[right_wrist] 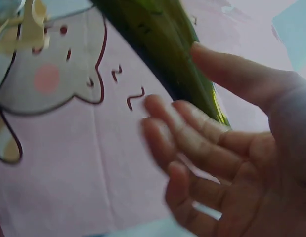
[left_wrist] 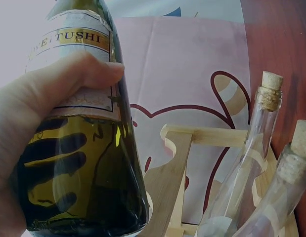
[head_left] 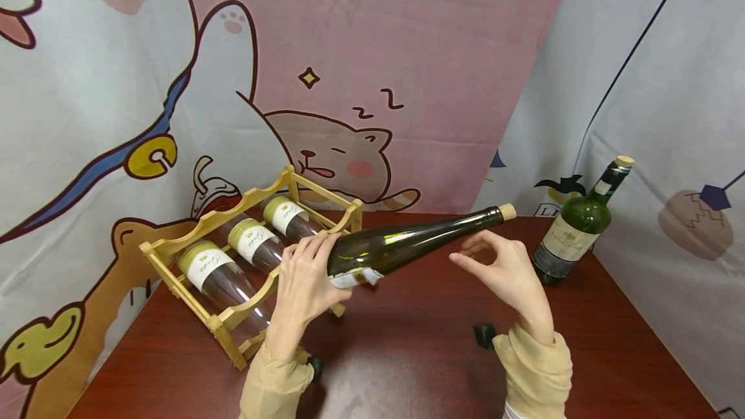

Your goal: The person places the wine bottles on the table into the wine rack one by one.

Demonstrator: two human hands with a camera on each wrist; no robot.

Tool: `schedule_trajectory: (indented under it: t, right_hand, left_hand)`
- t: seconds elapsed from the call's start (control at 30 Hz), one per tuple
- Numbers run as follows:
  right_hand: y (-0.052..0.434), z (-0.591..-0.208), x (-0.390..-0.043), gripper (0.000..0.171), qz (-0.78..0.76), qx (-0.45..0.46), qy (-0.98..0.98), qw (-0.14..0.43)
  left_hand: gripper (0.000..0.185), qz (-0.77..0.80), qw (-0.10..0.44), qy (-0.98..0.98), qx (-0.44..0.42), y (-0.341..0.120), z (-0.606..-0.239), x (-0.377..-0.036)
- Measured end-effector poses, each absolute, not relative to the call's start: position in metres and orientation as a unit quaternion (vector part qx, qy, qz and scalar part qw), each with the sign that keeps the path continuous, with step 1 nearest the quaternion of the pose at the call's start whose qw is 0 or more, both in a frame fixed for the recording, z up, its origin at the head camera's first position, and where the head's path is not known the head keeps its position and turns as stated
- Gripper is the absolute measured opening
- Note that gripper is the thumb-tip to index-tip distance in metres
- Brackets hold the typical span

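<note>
Cartoon-cat cloth backs a dark red table (head_left: 407, 354). From the head view, the left hand (head_left: 305, 283) grips a dark green bottle's (head_left: 407, 244) base, held nearly level above the table, just beside a wooden rack (head_left: 233, 319) of three clear bottles (head_left: 218, 273). The right hand (head_left: 503, 270), fingers loose, sits under its neck; another green bottle (head_left: 573, 228) stands beyond. Left wrist view: fingers (left_wrist: 68, 74) wrap the label. Right wrist view: relaxed fingers (right_wrist: 202, 138) below the glass (right_wrist: 157, 39), contact unclear.

My left hand (head_left: 302, 280) holds the dark bottle (head_left: 407, 244) slantwise over the table (head_left: 407, 354), just beside the wooden rack (head_left: 233, 315) with its three clear bottles (head_left: 250, 241). An upright green bottle (head_left: 573, 228) blocks the far right; bare wood lies between.
</note>
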State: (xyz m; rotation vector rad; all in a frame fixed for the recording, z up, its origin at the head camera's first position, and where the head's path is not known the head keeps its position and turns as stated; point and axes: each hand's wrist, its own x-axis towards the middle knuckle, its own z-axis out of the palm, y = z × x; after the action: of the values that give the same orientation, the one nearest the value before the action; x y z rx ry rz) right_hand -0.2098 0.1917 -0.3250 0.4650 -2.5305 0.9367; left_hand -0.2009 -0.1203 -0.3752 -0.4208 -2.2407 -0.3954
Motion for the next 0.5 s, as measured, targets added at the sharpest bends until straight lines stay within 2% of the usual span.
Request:
schedule_trajectory:
  t: [0.13,0.23,0.37,0.5]
  right_hand:
    - [0.1926,-0.3261,-0.2111,0.029,0.285,0.227,-0.868,0.337]
    - [0.1927,-0.3259,-0.2135,0.038,0.235,0.267,-0.843,0.405]
    - [0.1927,-0.3253,-0.2155,0.048,0.168,0.287,-0.837,0.435]
    - [0.1933,-0.3268,-0.2182,0.053,0.126,0.285,-0.843,0.439]
  left_hand:
    - [0.089,-0.146,0.405,-0.888,-0.164,-0.1218,-0.3753,-0.2006]
    - [0.09,-0.136,0.406,-0.889,-0.164,-0.1223,-0.3755,-0.2007]
    - [0.09,-0.127,0.408,-0.889,-0.165,-0.1226,-0.376,-0.2011]
    - [0.09,-0.118,0.414,-0.887,-0.169,-0.1226,-0.376,-0.2017]
